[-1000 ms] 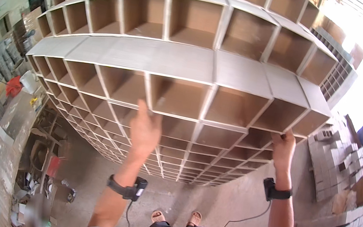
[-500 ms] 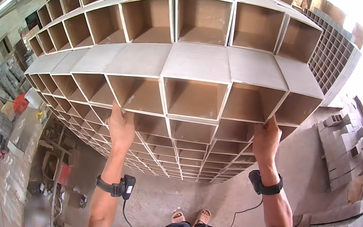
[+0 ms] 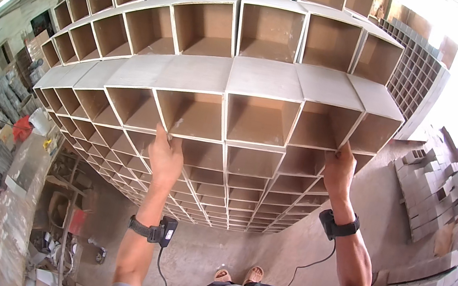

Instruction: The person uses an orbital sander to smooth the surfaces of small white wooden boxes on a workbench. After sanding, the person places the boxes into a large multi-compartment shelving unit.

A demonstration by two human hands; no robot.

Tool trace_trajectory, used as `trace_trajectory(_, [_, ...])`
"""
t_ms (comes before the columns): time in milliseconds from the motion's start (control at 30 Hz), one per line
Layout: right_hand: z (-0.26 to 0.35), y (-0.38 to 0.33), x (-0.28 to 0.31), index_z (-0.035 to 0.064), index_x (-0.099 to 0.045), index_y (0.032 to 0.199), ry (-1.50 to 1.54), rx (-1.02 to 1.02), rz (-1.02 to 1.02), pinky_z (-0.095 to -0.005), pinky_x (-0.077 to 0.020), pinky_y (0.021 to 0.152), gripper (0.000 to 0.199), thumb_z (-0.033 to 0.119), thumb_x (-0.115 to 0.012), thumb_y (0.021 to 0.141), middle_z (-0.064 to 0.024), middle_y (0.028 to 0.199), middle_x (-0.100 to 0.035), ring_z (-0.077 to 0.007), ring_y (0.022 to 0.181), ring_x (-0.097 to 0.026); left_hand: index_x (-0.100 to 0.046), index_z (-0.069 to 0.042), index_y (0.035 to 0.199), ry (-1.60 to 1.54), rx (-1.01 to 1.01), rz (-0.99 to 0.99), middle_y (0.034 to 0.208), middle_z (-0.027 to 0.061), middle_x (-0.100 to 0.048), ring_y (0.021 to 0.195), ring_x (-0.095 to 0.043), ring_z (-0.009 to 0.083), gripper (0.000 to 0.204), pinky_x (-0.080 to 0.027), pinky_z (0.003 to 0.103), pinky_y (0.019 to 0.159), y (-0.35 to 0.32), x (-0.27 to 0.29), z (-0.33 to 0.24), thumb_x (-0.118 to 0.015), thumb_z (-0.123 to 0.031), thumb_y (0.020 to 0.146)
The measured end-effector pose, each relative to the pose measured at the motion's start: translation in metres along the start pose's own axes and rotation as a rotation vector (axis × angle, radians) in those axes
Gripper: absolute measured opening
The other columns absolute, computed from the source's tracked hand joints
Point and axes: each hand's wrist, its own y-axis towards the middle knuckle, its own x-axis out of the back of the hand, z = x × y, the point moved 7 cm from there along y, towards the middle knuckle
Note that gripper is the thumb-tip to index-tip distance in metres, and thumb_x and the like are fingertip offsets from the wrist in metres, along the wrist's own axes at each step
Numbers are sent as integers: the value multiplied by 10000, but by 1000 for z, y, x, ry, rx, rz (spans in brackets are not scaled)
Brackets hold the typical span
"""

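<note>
Both my hands up on big cubby grid (image 3: 263,88), open cells facing me, long axis left-right. Left hand (image 3: 165,159) flat on cell edge, right hand (image 3: 339,171) pinching right-side edge. Floor (image 3: 210,250) open below.

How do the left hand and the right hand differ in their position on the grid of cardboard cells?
The left hand presses on the lower edge of a cell well inside the front grid, while the right hand grips that grid near its right end. The left wrist's band carries a small dark device with a cable; the right wrist's band sits bare. Both hands reach up and touch the same row.
</note>
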Motion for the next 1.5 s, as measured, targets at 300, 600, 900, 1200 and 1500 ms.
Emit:
trace_trajectory(300, [11, -8, 20, 54, -570, 1202, 115, 120, -85, -329, -469, 590, 353, 32, -507, 855, -155, 719, -621, -204, 615, -585, -497, 26, 1206, -128, 3, 6, 814, 199, -648, 593, -580, 252, 348, -454, 323, 587, -7, 4, -12, -512, 73, 862])
trace_trajectory(600, [1, -32, 49, -26, -601, 1118, 365, 59, -57, -200, -428, 767, 230, -6, -514, 906, 7, 970, -652, -50, 872, -541, -509, 23, 1217, -66, -131, -25, 755, 183, -636, 561, -552, 232, 372, -452, 306, 570, -27, 18, -40, -523, 73, 848])
trace_trajectory(900, [-44, -62, 149, -22, -599, 1127, 419, 114, -198, -239, -458, 651, 220, 34, -533, 925, -38, 929, -652, -87, 783, -548, -474, 36, 1222, -85, -180, 29, 710, 177, -627, 558, -636, 227, 365, -446, 272, 521, -80, -1, -134, -523, 54, 861])
trace_trajectory(1200, [-189, -96, 348, -56, -605, 1035, 375, 83, -426, -233, -421, 790, 150, -4, -519, 924, -34, 932, -644, -87, 866, -540, -491, 44, 1249, -208, -141, 259, 837, 135, -656, 670, -622, 130, 378, -457, 243, 577, -193, -128, -274, -502, 85, 873])
trace_trajectory(1500, [-356, -120, 544, -77, -509, 1253, -36, -80, -751, -345, -404, 988, 389, 181, -516, 962, -170, 1218, -554, -251, 1146, -517, -317, -11, 1399, -311, -359, 436, 681, 204, -609, 593, -621, 395, 654, -473, 476, 486, -268, -302, -419, -571, 1, 796])
